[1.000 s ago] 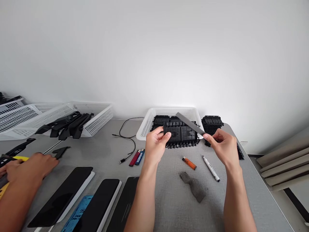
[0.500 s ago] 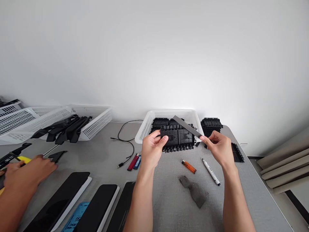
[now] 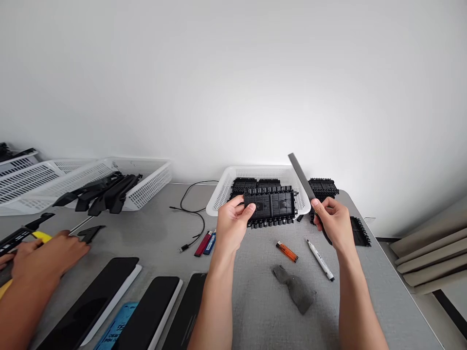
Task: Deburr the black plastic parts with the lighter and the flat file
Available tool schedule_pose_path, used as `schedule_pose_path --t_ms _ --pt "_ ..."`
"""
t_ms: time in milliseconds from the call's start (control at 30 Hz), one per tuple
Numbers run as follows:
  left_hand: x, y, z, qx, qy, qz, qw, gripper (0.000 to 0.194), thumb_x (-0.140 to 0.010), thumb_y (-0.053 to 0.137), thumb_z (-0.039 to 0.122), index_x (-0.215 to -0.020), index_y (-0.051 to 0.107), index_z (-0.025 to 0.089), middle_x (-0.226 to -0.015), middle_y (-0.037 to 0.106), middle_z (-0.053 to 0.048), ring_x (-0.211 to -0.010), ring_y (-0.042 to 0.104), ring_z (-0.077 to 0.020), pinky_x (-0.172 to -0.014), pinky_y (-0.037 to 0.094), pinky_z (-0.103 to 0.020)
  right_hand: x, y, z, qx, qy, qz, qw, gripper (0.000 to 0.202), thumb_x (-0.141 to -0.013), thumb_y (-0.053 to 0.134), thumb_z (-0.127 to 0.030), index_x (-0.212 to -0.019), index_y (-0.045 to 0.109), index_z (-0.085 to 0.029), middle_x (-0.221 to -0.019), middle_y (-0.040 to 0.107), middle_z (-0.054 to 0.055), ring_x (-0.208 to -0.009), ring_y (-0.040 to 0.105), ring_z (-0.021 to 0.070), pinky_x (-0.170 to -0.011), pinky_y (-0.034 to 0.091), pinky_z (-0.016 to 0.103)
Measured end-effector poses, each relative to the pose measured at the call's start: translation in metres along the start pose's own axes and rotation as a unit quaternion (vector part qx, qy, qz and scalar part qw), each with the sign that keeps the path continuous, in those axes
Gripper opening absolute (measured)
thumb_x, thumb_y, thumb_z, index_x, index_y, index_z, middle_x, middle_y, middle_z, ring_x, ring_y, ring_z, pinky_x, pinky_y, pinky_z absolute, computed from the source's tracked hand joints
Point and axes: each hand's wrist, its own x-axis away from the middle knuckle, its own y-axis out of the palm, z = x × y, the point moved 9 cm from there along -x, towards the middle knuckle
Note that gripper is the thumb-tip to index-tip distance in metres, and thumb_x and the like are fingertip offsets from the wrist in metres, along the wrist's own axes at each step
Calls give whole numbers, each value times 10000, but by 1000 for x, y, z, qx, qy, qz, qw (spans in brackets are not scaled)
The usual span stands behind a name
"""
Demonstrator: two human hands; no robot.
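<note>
Editor: What supports the scene?

Photographer: A gray table (image 3: pixel 255 311). At 12 o'clock from the black toothed panel (image 3: pixel 279 206), the dial's center, stands a white basket (image 3: pixel 219 200) holding similar panels (image 3: pixel 243 184). The black toothed panel itself is held above the table, overlapping the basket's front from this view, toothed edges at top and bottom.

Editor: Who has hold of it?

Photographer: A person's left hand (image 3: pixel 233 221), toward 8 o'clock, grips its near-left end, thumb across the face, fingers behind.

Editor: And the right hand (image 3: pixel 332 218)?

Photographer: At 3 o'clock, pinching a flat gray strip (image 3: pixel 302 176) between thumb and curled fingers. The strip slants up toward 11 o'clock, apart from the panel, its dark end showing below the palm. Another person's hand (image 3: pixel 69 250) is well apart, between 8 and 9 o'clock.

Editor: The smaller items?

Photographer: A crumpled gray cloth (image 3: pixel 297 291) at 5 o'clock; a white marker (image 3: pixel 320 260) at 4; smallest, an orange lighter (image 3: pixel 287 252) at 5, nearer the panel than the cloth.
</note>
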Motion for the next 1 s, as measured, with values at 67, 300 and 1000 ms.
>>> schedule_pose_path --t_ms 67,300,1000 --pt "0 1 0 2 -2 -1 1000 514 -649 849 509 -971 717 131 -889 777 -104 -862 733 -248 -861 539 -337 -1 5 1 -37 3 -17 999 525 -775 709 -666 -701 442 -220 -528 560 -24 -415 430 93 -408 306 213" --pt "1 3 1 11 -4 0 1000 527 -634 857 516 -957 705 129 -877 776 -102 -863 732 -252 -855 536 -341 2 25 4 -105 17 -97 990 501 -740 784 -588 -786 434 -232 -542 540 -60 -449 422 98 -450 321 227" --pt "4 12 3 11 6 0 1000 475 -701 820 454 -1026 690 132 -855 757 -76 -858 714 -226 -838 543 -319 4 41 0 -233 56 -124 963 565 -591 924 -383 -739 404 -218 -677 608 -67 -379 421 36 -353 314 182"
